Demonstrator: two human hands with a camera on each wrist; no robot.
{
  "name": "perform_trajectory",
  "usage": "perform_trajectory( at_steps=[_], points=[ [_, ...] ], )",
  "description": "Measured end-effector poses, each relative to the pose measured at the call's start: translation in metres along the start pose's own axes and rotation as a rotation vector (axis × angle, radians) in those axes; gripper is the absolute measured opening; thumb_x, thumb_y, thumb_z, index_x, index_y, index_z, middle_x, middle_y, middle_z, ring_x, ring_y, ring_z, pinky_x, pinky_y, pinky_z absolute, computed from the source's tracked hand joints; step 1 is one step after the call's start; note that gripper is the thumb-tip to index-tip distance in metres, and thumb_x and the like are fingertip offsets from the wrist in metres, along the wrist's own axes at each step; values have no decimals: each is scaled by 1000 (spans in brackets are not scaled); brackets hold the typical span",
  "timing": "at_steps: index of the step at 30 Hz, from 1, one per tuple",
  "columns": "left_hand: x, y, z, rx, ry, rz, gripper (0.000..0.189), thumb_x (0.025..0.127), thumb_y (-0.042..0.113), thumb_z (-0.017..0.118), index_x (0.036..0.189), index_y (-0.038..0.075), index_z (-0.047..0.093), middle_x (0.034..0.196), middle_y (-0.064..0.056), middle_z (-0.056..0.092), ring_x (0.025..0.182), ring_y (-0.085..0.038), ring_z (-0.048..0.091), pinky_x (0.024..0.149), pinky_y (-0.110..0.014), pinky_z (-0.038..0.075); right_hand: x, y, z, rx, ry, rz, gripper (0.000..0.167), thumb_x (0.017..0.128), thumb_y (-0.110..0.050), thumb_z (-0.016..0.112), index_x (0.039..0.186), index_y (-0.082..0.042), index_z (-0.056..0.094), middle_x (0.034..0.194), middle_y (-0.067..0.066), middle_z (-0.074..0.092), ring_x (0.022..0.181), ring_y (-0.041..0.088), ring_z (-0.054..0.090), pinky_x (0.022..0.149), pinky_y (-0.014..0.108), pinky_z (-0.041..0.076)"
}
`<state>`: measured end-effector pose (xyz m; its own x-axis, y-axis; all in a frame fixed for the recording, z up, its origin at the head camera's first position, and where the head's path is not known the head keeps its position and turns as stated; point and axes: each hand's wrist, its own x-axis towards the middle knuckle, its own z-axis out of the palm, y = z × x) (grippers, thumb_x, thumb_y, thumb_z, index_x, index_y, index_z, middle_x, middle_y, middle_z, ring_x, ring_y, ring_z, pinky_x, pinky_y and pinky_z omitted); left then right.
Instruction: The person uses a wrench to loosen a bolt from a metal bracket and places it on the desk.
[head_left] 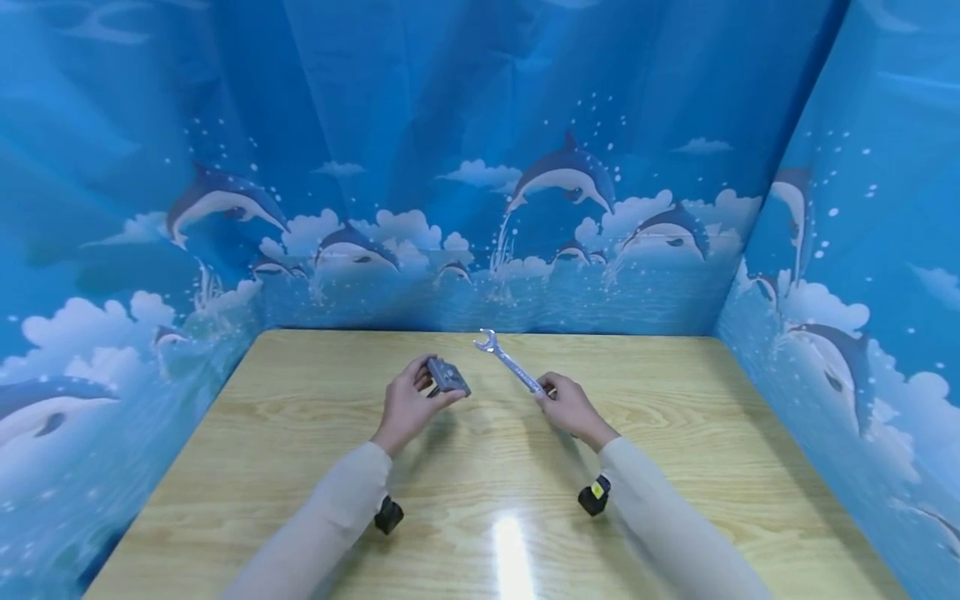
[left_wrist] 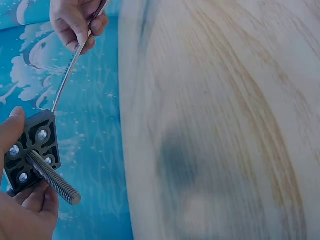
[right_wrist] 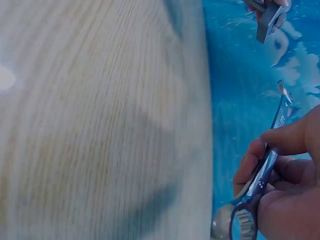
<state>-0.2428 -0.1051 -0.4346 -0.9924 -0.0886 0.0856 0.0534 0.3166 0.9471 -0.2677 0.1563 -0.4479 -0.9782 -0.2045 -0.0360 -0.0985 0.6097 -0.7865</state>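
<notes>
No text can be read with certainty. The wrench bears a row of lettering along its shank, seen in the head view, but the characters are too small to spell out. In the right wrist view, 2 marked stretches show on that shank: letter-like characters toward the open end, and a few small pale marks nearer the ring end, both illegible. A yellow patch stands on the black device at the right wrist; any print there is too small to read.
</notes>
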Motion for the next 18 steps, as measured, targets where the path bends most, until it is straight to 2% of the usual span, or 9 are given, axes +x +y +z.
perform_trajectory(
  at_steps=[11,18],
  points=[
    [-9,16,-4,-65,-19,-2,80,69,24,86,139,14,48,136,-9,56,121,-26,56,99,-34,50,-36,-2,-14,28,50,-80,18,98,-17,56,104,-1,63,82,20,60,61,15,45,48,24,39],
    [-14,21,-3,-126,4,35,79,67,21,87,137,15,50,134,-6,58,117,-24,59,98,-33,51,-56,1,-16,68,61,-115,19,98,-19,56,102,-3,65,79,12,59,59,14,44,47,23,38]
  ],
)
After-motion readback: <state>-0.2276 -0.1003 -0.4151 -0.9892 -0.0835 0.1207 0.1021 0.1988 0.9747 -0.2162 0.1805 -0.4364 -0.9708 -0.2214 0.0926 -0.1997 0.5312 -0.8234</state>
